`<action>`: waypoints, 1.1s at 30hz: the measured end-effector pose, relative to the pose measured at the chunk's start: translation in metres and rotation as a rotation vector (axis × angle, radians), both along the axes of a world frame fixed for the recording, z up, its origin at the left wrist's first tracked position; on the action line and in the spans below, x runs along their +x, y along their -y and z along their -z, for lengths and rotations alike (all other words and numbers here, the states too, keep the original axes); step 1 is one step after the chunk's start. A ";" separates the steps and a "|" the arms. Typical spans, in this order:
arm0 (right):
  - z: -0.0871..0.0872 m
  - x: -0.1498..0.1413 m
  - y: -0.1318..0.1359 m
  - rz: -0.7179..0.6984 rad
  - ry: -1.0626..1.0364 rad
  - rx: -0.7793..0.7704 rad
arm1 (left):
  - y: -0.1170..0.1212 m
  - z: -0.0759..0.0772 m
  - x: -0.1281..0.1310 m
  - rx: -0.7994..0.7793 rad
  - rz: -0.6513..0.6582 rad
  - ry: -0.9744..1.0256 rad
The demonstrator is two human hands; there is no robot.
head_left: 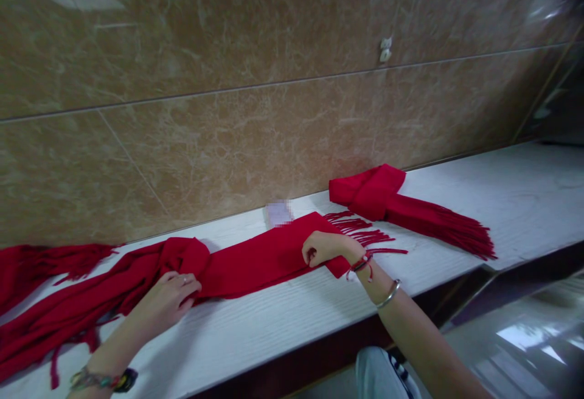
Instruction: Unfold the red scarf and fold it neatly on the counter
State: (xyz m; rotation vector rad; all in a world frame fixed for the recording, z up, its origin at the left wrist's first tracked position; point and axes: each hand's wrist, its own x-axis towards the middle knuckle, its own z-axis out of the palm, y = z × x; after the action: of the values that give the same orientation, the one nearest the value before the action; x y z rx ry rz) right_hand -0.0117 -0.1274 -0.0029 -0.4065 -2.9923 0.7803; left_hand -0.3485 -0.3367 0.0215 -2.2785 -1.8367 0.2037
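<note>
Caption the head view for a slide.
Left hand and right hand at a red scarf laid along a white counter, a folded red scarf lying to its right.

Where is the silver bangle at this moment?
In the head view, the silver bangle circles the right forearm, right of centre, just below the red bracelet.

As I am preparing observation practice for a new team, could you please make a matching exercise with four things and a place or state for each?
Column one:
1. Left hand
2. Right hand
3. Bangle
4. Rightmost scarf

Column two:
A. Silver, around a forearm
B. Folded, apart from both hands
C. Fingers curled, near the fringe of the flat cloth
D. At the bunched cloth

Right pairs: 1-D, 2-C, 3-A, 4-B
</note>
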 end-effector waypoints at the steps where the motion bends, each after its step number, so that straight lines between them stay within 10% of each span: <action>1: 0.001 0.000 -0.001 -0.003 0.015 -0.016 | 0.002 0.005 0.003 -0.038 -0.009 -0.008; 12: -0.005 0.005 -0.002 0.083 -0.080 0.048 | -0.025 -0.015 0.069 -0.045 0.109 0.181; 20: 0.000 0.038 0.013 0.113 -0.218 0.226 | -0.093 0.013 0.155 -0.077 0.381 0.370; 33: 0.029 0.060 0.033 0.277 -0.493 0.206 | -0.090 0.028 0.134 -0.127 0.287 0.405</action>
State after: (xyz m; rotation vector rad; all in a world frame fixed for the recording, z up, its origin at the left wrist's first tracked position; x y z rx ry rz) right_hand 0.0480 -0.1605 -0.0320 -0.5162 -2.4560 0.4582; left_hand -0.2150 -0.2467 -0.0060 -2.8037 -1.6668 -0.2083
